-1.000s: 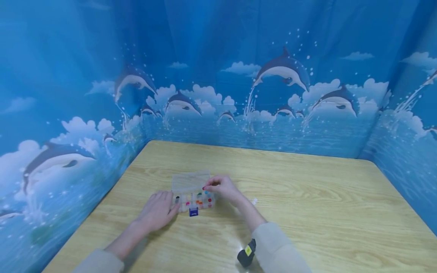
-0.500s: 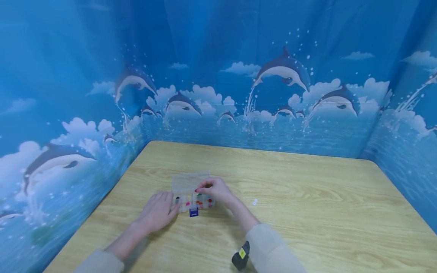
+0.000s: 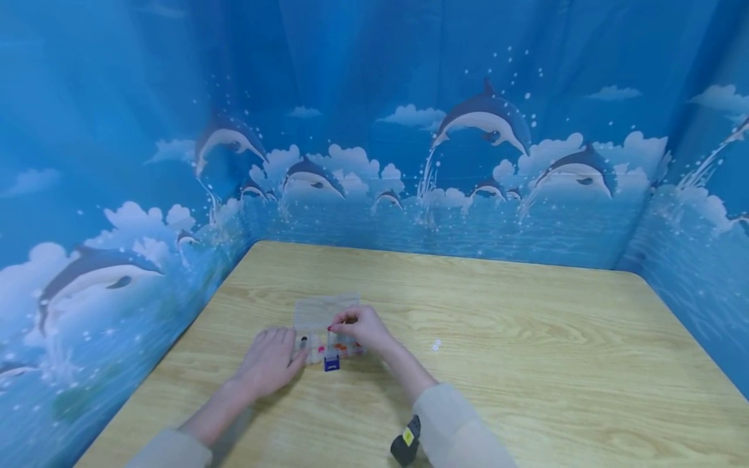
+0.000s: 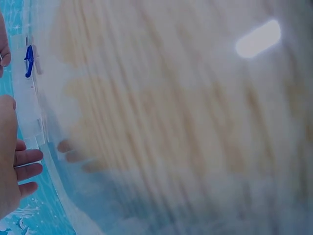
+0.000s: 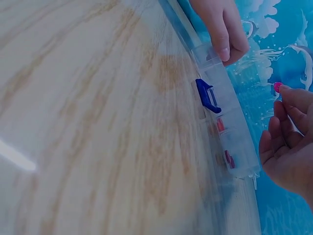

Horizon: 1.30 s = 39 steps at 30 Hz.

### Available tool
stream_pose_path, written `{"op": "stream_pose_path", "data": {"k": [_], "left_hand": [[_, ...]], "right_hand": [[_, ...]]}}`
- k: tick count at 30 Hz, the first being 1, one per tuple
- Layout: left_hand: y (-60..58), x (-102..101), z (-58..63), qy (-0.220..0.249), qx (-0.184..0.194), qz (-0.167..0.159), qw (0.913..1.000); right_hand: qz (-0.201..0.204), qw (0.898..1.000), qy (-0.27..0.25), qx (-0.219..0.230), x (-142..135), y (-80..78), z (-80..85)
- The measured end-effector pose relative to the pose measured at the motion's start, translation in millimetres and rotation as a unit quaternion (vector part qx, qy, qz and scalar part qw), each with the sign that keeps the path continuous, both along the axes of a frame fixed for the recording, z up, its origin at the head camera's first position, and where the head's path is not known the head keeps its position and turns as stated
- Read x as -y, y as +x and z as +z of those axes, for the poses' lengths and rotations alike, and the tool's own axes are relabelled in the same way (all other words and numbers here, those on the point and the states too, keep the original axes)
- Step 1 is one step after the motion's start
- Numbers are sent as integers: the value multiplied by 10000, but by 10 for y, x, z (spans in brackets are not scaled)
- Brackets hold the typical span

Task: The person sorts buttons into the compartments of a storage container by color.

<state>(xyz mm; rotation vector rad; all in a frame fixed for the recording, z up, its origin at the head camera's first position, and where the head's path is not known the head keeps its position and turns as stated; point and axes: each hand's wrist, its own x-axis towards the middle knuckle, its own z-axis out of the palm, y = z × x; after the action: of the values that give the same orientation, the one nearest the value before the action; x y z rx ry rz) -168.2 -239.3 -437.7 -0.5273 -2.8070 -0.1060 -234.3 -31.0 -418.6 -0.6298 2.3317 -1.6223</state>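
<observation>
A clear plastic compartment box (image 5: 237, 117) stands on the table, its transparent lid (image 3: 318, 311) lying back and its blue latch (image 3: 331, 364) facing me. Small coloured pieces, such as a black one (image 3: 304, 339) and a pink one (image 3: 321, 350), lie in its compartments. My left hand (image 3: 269, 364) rests against the box's left end, thumb at the front corner, fingers mostly straight. Over the box, my right hand (image 3: 365, 330) pinches a small pinkish-red piece (image 5: 277, 87) between thumb and fingertip. That piece looks like a bead or button; its exact kind is too small to tell. My right hand hides part of the compartments.
Small whitish pieces (image 3: 436, 345) lie on the wooden table (image 3: 526, 338) to the right of the box. A black device with a yellow label (image 3: 406, 442) sits by my right sleeve. Blue dolphin-print curtains (image 3: 374, 130) enclose the table's far side and both ends.
My right hand has moved left and slightly down over the box, carrying the pinkish-red piece from the right compartments toward the middle. My left hand has stayed in place.
</observation>
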Motion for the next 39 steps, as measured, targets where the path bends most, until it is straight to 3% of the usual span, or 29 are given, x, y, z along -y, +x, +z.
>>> {"op": "stream_pose_path", "data": {"k": [9,31,39], "left_hand": [[30,-15,52,-192,-71,295,9994],[31,-12,28,-207,-199,104,9995],[50,-2,6,-80,-209,98,9997]], "right_hand": [[10,9999,-1,108,10,3,-13],[-238,9991,118,332,146,63,-34],[-292,9978,514,-284,218,132,-38]]}}
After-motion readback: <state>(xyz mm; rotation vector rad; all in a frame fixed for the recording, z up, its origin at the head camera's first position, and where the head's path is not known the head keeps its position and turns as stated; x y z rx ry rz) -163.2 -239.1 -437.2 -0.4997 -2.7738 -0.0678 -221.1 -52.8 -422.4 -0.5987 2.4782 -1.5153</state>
